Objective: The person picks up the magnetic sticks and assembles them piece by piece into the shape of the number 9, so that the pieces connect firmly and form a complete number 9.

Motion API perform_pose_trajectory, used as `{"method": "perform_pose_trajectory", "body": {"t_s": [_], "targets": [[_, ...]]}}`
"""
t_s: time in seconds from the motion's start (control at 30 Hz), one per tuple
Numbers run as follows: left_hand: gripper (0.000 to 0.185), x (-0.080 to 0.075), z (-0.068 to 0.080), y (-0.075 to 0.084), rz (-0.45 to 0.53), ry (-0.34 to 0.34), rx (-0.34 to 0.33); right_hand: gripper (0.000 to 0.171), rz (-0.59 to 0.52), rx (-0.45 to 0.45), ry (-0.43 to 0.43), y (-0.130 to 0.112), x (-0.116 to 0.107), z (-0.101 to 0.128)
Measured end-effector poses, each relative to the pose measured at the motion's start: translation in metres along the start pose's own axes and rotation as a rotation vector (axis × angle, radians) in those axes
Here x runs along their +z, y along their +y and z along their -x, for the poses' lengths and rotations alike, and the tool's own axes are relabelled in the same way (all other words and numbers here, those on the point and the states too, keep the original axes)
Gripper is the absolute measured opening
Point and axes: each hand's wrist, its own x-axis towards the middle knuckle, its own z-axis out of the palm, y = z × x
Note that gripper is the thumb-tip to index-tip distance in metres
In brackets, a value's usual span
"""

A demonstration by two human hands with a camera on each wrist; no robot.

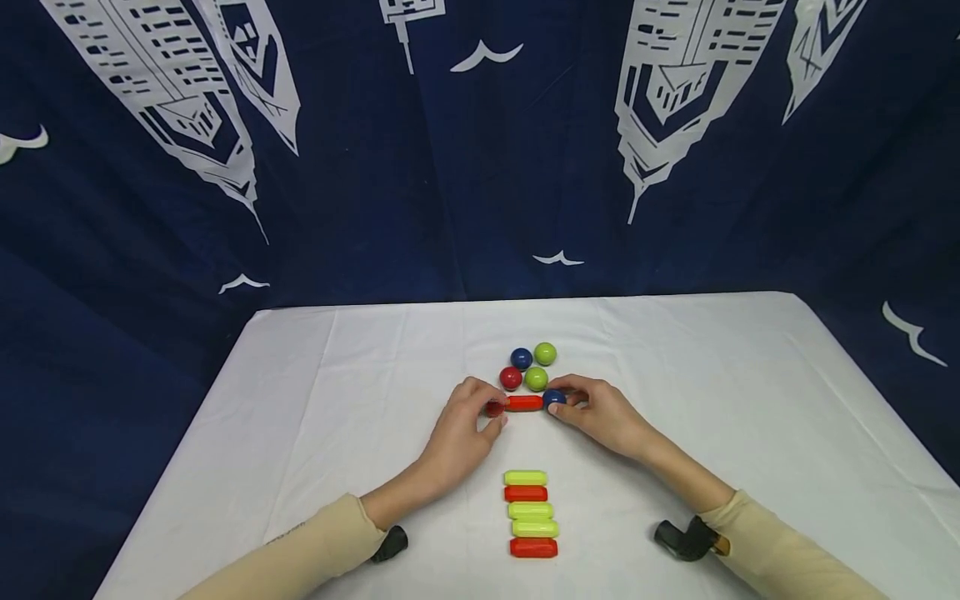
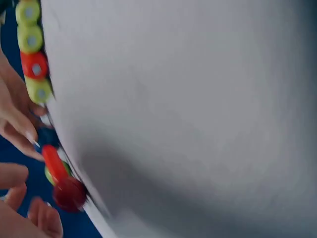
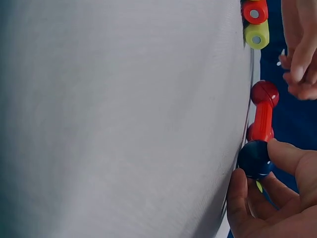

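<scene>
A red rod (image 1: 524, 403) lies crosswise on the white table, with a red ball (image 3: 265, 94) at its left end and a blue ball (image 3: 255, 159) at its right end. My right hand (image 1: 606, 415) pinches the blue ball between thumb and fingers. Beside the red ball is my left hand (image 1: 463, 429), its fingers loosely bent; the right wrist view shows a gap between them and the ball. In the head view the left fingers partly cover that ball.
Just behind the rod sit another red ball (image 1: 511, 378), a second blue ball (image 1: 521, 358) and two green balls (image 1: 536, 379). Nearer the front, several yellow-green and red rods (image 1: 533, 547) form a column. A dark blue curtain (image 1: 450, 208) hangs behind the table (image 1: 360, 367).
</scene>
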Motion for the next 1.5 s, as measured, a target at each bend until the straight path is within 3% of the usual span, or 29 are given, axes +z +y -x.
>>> {"method": "perform_pose_trajectory", "body": {"t_s": [0.13, 0.27, 0.53, 0.63, 0.77, 0.93, 1.07, 1.2, 1.37, 1.5], "targets": [[0.019, 0.003, 0.01, 0.01, 0.024, -0.186, 0.041, 0.031, -0.011, -0.003, -0.002, 0.001, -0.001, 0.0], [0.02, 0.008, 0.015, 0.009, 0.01, -0.347, 0.048, 0.031, -0.021, -0.001, -0.002, 0.001, -0.001, 0.0], [0.025, 0.014, 0.017, 0.008, -0.106, -0.406, 0.106, 0.032, -0.027, 0.008, -0.007, 0.001, 0.0, 0.001], [0.022, 0.013, 0.017, 0.011, -0.168, -0.439, 0.148, 0.032, -0.021, 0.011, -0.006, 0.0, 0.0, 0.001], [0.015, 0.012, 0.017, 0.012, -0.181, -0.462, 0.154, 0.033, -0.023, 0.016, -0.008, 0.0, 0.0, 0.001], [0.012, 0.011, 0.02, 0.009, -0.178, -0.428, 0.142, 0.033, -0.022, 0.019, -0.009, 0.0, 0.0, 0.001], [0.012, 0.009, 0.022, 0.006, -0.178, -0.349, 0.124, 0.033, -0.016, 0.015, -0.005, 0.0, 0.0, 0.001], [0.013, 0.005, 0.021, 0.005, -0.123, -0.254, 0.039, 0.033, -0.016, 0.02, -0.005, 0.001, 0.0, 0.001], [0.012, 0.002, 0.02, 0.001, 0.104, -0.119, -0.166, 0.032, -0.019, 0.021, -0.014, 0.001, 0.001, 0.001], [0.015, 0.0, 0.018, -0.001, 0.388, -0.048, -0.317, 0.032, -0.023, 0.02, -0.015, 0.0, 0.0, 0.001]]}}
